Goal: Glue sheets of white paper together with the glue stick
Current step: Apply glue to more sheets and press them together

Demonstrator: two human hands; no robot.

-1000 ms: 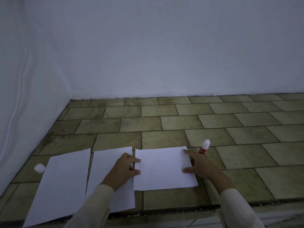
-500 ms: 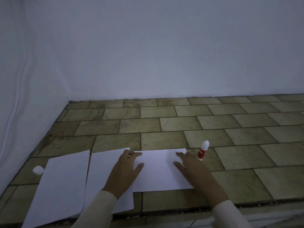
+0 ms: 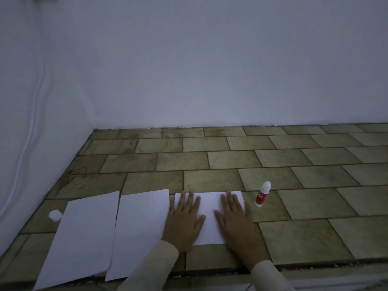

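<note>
A white sheet [image 3: 210,217] lies on the tiled floor in front of me. My left hand [image 3: 184,221] presses flat on its left side, fingers straight and spread. My right hand [image 3: 235,219] presses flat on its right side in the same way. Two more white sheets lie to the left: a middle sheet [image 3: 138,227] and a far-left sheet [image 3: 84,238]. A red glue stick [image 3: 262,195] with a white top stands upright just right of the pressed sheet, a short gap from my right hand. A small white cap [image 3: 55,215] lies left of the far-left sheet.
The tiled floor [image 3: 294,164] stretches back to a white wall [image 3: 210,70] and to a side wall on the left. A dark floor edge [image 3: 315,266] runs along the bottom, near me.
Both hands moved from the sheet's side edges onto its top and now lie flat with fingers pointing forward. The view dropped slightly.
</note>
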